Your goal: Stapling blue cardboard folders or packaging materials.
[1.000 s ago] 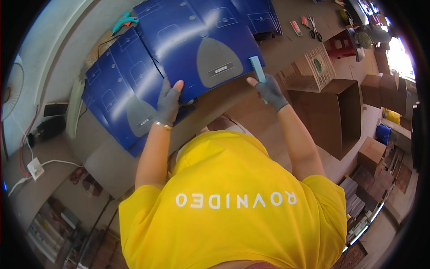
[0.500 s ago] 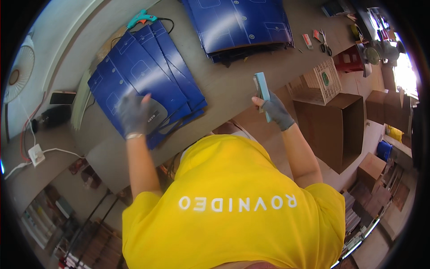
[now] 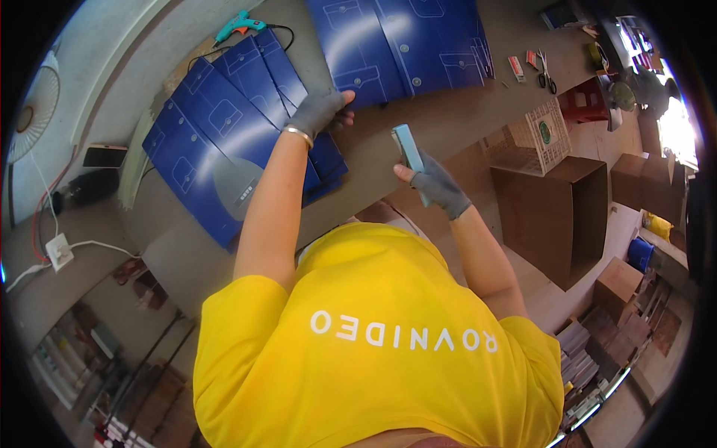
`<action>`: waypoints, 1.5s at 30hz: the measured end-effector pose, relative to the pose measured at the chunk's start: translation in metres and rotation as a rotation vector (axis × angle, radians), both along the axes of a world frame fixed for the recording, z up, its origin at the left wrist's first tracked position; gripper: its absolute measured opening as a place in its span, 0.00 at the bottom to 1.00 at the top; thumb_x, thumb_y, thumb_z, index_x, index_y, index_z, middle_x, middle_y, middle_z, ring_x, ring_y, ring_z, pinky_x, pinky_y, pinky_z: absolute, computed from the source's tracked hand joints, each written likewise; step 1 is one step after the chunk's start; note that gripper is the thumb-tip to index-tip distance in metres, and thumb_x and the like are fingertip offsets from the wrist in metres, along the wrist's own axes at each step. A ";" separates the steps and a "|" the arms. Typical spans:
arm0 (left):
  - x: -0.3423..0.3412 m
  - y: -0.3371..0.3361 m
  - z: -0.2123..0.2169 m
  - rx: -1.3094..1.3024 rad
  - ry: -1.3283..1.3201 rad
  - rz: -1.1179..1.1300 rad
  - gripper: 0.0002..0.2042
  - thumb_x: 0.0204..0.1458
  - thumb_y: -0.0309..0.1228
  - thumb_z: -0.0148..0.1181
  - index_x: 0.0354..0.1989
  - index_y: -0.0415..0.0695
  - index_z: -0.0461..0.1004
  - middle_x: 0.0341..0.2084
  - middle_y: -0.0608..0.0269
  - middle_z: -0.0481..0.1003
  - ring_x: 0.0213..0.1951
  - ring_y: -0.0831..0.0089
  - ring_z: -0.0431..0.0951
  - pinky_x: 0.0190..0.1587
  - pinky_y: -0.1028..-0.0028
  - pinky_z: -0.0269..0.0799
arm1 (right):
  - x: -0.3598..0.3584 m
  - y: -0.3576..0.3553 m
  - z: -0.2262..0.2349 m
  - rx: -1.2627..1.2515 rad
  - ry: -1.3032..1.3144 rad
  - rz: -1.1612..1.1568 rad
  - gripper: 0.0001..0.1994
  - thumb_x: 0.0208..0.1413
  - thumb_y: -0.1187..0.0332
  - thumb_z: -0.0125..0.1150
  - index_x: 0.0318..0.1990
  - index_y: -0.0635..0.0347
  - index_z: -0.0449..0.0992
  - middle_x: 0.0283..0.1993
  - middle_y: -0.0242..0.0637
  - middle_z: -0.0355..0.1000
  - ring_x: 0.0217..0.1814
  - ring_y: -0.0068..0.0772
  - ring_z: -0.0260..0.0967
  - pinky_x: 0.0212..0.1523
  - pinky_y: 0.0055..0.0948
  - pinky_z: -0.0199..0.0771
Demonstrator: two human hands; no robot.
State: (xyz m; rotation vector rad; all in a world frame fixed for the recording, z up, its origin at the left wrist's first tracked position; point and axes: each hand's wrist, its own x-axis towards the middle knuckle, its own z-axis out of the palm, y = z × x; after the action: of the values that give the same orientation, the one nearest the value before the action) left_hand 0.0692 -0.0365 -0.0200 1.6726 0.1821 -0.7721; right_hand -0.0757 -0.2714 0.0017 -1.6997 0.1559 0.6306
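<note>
Far stack of blue flat-packed folders (image 3: 403,45) lies at the far middle of the counter (image 3: 448,127), long axis running left-right with a slight tilt, sheets overlapping; near edge sits right at the left hand (image 3: 320,112). Left hand, grey glove, is stretched out flat with fingers spread, fingertips on or just touching that near edge; can't tell if it actually pinches a sheet, looks more like resting than clenching. So the far stack lies straight ahead and slightly right of the left hand, and the left hand is clearly the nearer one. Right hand (image 3: 437,187), also gloved, is held up off the counter nearer the body, closed around a small pale-teal flat block (image 3: 407,148), upright, long axis pointing away from the person; it's near the stack's near edge but apart from it. Second pile: near-left stack of blue folders (image 3: 224,142), fanned out, long axis diagonal from near-left to far-right, just under and left of the left forearm. Count: two folder stacks, individual sheets overlapping too much to count exactly; one teal block; two hands. Outward: one teal glue gun (image 3: 237,24) with black cord at the far left edge of the counter, one pair of scissors (image 3: 545,73) and a couple of small red-and-white items far right, one open brown cardboard box (image 3: 556,209) on the floor to the right beside a lattice crate (image 3: 534,138).
</note>
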 end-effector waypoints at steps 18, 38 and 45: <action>-0.085 -0.011 0.014 -0.341 0.023 0.065 0.10 0.55 0.30 0.49 0.39 0.39 0.73 0.33 0.62 0.76 0.36 0.72 0.78 0.45 0.74 0.71 | -0.001 0.032 0.033 0.183 0.136 -0.025 0.20 0.60 0.62 0.57 0.54 0.64 0.66 0.29 0.30 0.67 0.30 0.20 0.67 0.31 0.23 0.70; -0.097 -0.003 0.031 -0.418 0.031 0.304 0.11 0.60 0.29 0.47 0.49 0.43 0.63 0.39 0.60 0.74 0.29 0.72 0.79 0.28 0.79 0.78 | 0.009 -0.030 -0.005 -0.137 0.037 -0.308 0.18 0.57 0.55 0.61 0.44 0.61 0.72 0.28 0.31 0.69 0.28 0.19 0.67 0.27 0.22 0.68; -0.096 0.005 0.034 -0.336 0.049 0.280 0.11 0.59 0.29 0.46 0.49 0.41 0.62 0.39 0.60 0.73 0.30 0.74 0.80 0.31 0.79 0.79 | 0.020 -0.070 0.003 -0.299 0.055 -0.339 0.18 0.57 0.54 0.60 0.39 0.63 0.72 0.22 0.31 0.68 0.21 0.22 0.67 0.22 0.24 0.66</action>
State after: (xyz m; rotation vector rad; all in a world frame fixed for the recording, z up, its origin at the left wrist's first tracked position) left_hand -0.0269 -0.0314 0.0136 1.2786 0.2974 -0.5945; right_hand -0.0556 -0.3410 0.0051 -1.8846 0.5885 0.4133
